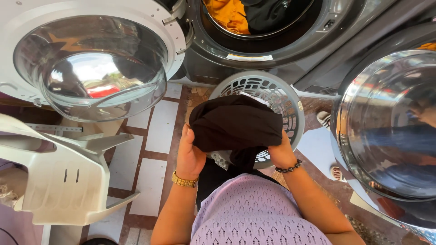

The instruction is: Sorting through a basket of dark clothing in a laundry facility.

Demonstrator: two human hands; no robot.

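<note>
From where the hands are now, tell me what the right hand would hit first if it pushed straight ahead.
The right hand grips the black garment and points forward, toward the machine. Straight on, it would likely meet the grey laundry basket first, then the open washer drum. Depth is hard to judge from above.

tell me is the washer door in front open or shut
Open. The washer door is swung out to the left, and orange and black clothes show inside the drum.

Two hands were up, the left hand (188, 156) and the right hand (281, 154), on one black garment (236, 122). One grey laundry basket (284, 97) sat below. Two round glass washer doors showed, one left (91, 63), one right (390, 127). One white plastic chair (68, 177).
</note>
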